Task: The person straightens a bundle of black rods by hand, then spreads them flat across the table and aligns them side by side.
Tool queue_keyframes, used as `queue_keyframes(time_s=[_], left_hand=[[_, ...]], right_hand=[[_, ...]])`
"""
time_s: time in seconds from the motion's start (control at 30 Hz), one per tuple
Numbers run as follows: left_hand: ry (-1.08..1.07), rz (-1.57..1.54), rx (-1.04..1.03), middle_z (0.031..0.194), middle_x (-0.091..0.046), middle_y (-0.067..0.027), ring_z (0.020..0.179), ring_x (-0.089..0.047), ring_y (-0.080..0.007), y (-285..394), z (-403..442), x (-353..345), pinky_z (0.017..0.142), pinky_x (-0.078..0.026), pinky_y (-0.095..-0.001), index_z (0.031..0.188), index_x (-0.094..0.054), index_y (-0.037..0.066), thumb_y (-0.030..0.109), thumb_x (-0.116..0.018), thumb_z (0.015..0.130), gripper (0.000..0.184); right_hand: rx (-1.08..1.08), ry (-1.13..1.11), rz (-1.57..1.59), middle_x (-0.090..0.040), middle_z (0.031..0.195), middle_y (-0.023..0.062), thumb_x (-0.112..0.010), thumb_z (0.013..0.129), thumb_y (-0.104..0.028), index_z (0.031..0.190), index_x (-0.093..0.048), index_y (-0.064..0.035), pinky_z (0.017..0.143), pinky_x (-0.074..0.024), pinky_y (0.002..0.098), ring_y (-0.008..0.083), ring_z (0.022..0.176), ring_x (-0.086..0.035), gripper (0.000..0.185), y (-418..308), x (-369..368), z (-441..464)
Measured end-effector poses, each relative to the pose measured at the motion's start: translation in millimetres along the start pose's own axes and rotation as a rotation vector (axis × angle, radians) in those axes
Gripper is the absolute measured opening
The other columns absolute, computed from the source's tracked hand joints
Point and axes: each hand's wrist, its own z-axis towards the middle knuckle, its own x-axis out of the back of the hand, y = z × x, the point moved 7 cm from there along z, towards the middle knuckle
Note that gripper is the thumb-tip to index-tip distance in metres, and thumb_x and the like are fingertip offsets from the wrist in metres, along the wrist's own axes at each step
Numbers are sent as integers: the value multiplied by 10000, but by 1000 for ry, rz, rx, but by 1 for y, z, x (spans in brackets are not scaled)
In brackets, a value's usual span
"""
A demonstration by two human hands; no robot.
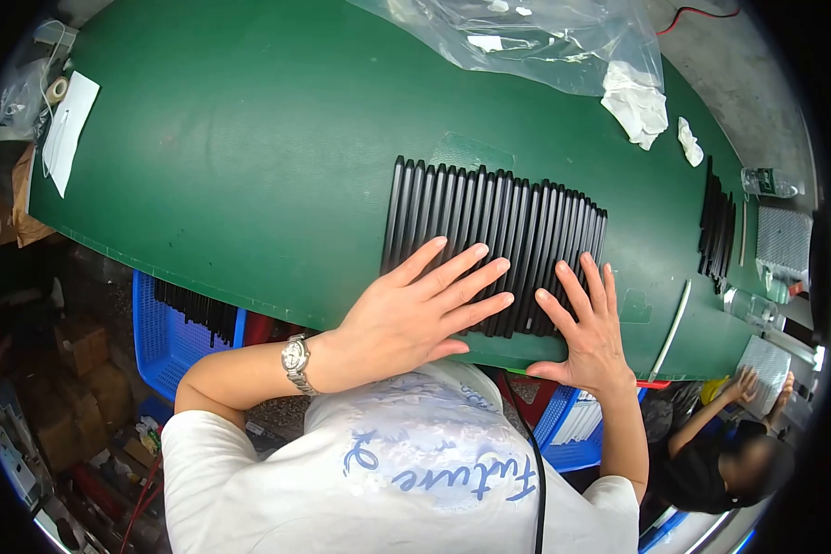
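A row of many slim black sticks (489, 212), pencil-like with narrowed far ends, lies side by side on the green table (249, 138). Across the lower left part of the row, my left hand (415, 300) rests with fingers spread. My right hand (586, 337) is at the row's lower right, its fingers apart and their tips over the sticks. Neither hand grips anything. The near ends of some sticks are covered by my fingers. What the sticks exactly are, I cannot tell.
More black sticks (716, 226) lie at the table's right, near a plastic bottle (768, 183) and a white strip (671, 331). A clear plastic bag (526, 46) lies at the far edge. Below the table stands a blue basket (180, 346). A co-worker (711, 462) sits at right.
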Motion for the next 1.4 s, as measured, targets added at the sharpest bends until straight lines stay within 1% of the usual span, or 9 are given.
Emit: queue_keyframes(time_s=[0.3,0.5,0.63,0.8,0.97,1.1,1.27,1.33,1.4], left_hand=[[11,4,-11,1618,-309,-41,1486,-290,-244,7,9,-2,1207,-229,-507,1514,-419,250,508,-759,738,885],[19,11,-11,1618,-307,-44,1488,-284,-246,9,10,-4,1206,-231,-516,1511,-423,249,517,-748,744,875],[25,16,-19,1620,-302,-47,1486,-287,-248,10,11,-6,1204,-233,-520,1510,-422,242,517,-745,750,871],[32,8,-23,1622,-297,-53,1483,-290,-251,10,11,-5,1198,-242,-514,1512,-414,231,509,-740,764,862],[44,3,-20,1623,-296,-58,1484,-289,-256,9,8,-4,1198,-237,-508,1503,-428,223,501,-736,775,838],[19,-6,-20,1618,-305,-64,1486,-285,-260,10,10,-6,1204,-219,-508,1485,-457,204,499,-718,798,792],[101,-2,-49,1600,-329,-94,1492,-269,-272,11,9,-13,1213,-175,-514,1513,-415,184,510,-648,868,759],[157,-25,-66,1608,-309,-116,1496,-258,-275,9,10,-18,1217,-168,-521,1518,-396,177,520,-625,886,755],[284,-73,-113,1609,-301,-135,1507,-228,-306,8,10,-29,1228,-143,-550,1496,-422,163,532,-615,890,735]], right_hand=[[-10,20,-29,-355,1579,126,-709,651,-722,1431,-531,-234,1174,-164,663,449,1466,-251,937,6,1,-7],[18,105,42,-337,1582,150,-650,730,-735,1454,-509,-223,1177,-153,653,442,1470,-241,898,-4,18,19],[76,35,-26,-301,1601,138,-633,785,-694,1477,-479,-199,1188,-136,636,418,1491,-192,864,-6,28,62],[44,133,-114,-273,1620,111,-656,836,-567,1514,-401,-115,1219,-131,570,366,1503,-188,854,31,38,112],[39,181,-34,-267,1619,121,-606,840,-638,1507,-408,-97,1216,-127,578,381,1502,-180,881,30,53,102],[107,39,5,-320,1589,133,-604,830,-672,1480,-475,-212,1205,-133,599,402,1492,-203,807,-8,33,81],[133,74,-15,-322,1591,130,-625,852,-559,1479,-466,-165,1211,-141,585,399,1486,-217,757,-3,26,104],[81,148,-91,-305,1601,151,-591,874,-530,1499,-414,-89,1210,-137,577,401,1488,-214,785,10,38,117],[73,167,-88,-288,1609,177,-421,921,-678,1525,-354,-51,1200,-131,588,413,1491,-222,873,19,42,117]])
